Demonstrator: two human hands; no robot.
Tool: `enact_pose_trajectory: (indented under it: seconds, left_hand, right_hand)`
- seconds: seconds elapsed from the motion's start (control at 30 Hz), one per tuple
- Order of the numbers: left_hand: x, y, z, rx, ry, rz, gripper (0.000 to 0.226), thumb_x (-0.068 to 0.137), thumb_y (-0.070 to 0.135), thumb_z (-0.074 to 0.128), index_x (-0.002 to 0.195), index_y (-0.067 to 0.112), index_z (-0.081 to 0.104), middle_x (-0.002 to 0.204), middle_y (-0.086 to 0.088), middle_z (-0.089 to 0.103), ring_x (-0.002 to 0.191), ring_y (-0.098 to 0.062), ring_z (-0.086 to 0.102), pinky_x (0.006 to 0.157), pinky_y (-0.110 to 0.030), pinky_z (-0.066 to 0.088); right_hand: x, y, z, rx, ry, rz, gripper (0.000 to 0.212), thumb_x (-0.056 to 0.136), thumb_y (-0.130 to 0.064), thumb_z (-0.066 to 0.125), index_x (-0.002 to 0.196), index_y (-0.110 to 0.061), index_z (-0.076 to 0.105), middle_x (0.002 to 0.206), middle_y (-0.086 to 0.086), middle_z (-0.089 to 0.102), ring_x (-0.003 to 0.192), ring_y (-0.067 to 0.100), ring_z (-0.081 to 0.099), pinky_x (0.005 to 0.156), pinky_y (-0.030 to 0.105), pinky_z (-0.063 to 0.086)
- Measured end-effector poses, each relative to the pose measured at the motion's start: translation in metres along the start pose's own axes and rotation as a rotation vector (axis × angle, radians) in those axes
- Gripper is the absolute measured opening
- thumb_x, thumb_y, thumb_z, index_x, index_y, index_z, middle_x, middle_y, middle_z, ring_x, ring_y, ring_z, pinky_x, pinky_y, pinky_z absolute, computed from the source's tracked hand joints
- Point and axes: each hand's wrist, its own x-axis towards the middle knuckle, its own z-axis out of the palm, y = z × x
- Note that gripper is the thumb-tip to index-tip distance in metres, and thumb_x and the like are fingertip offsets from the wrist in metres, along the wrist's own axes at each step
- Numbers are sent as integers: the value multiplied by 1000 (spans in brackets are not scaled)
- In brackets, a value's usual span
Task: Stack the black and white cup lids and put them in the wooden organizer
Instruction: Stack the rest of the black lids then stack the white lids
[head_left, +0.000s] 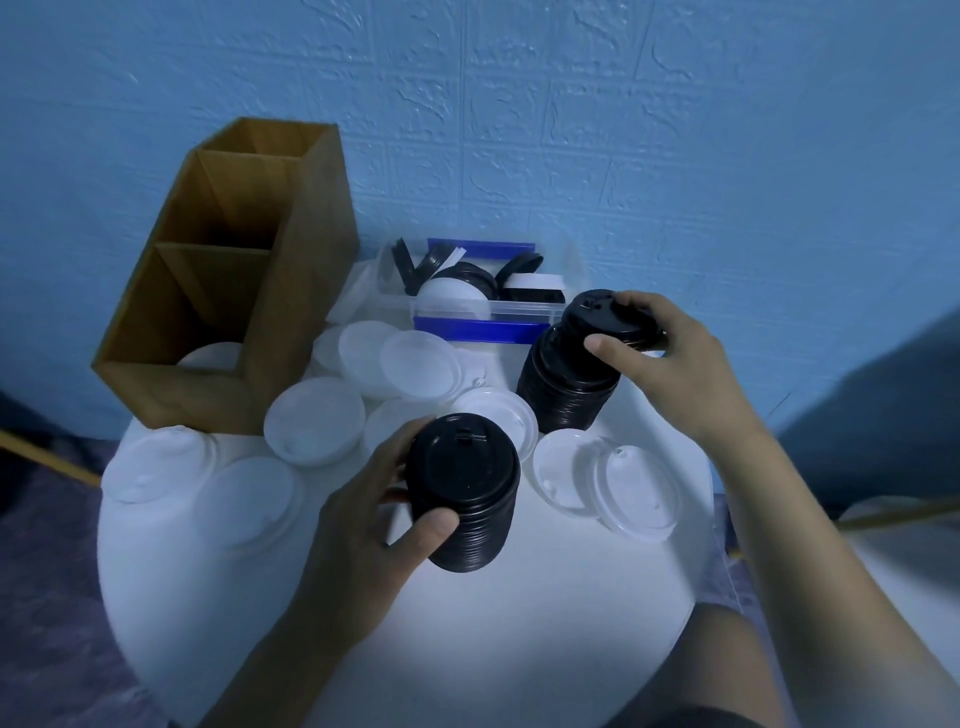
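My left hand (363, 525) grips a stack of black lids (465, 488) above the middle of the round white table (467, 623). A second, taller stack of black lids (569, 384) stands on the table to the right. My right hand (670, 364) pinches the tilted top lid (597, 317) of that stack. Several white lids (314, 421) lie scattered across the table. The wooden organizer (249, 291) stands at the back left, with white lids (213, 356) in its nearest compartment; its other two compartments look dark.
A clear plastic box with blue clips (483, 312) sits at the back of the table, holding more black and white lids. A blue textured wall rises behind. The table edge curves close on the left and right. My knee shows at the bottom right.
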Motion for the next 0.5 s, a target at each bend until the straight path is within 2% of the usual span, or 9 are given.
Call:
enact_pose_trajectory:
  seconds: [0.13,0.2,0.3,0.5]
  left_hand:
    - [-1,-1,-1,-3,3,-8,72,82,79,56,142,40,46,131,16,65,123,-14,63,94,-46,58]
    - [-1,-2,-1,8,-5,-6,73,82,79,56,143,39,47,131,15,65,123,-14,62,93,-47,58]
    - [0,0,0,10,-7,-11,75,83,79,55,144,35,48,131,13,65,124,-16,62,93,-48,58]
    - [0,-2,-1,-3,-7,-7,74,84,75,58,144,34,48,134,9,64,125,-21,61,93,-51,57]
  right_hand:
    - [-15,-7,12,-96,21,-44,56,81,-57,76,131,-40,56,117,-24,65,109,8,62,98,36,47]
    - [-21,-6,18,-219,-2,-48,69,82,-60,73,141,-37,46,126,-16,64,117,17,59,91,32,40]
    - [-24,0,22,-308,-43,5,86,82,-66,67,153,-33,33,143,-7,58,131,23,52,94,34,36]
    - [-16,1,23,-275,-62,-23,90,80,-70,67,155,-33,32,153,-10,44,140,13,42,100,27,30]
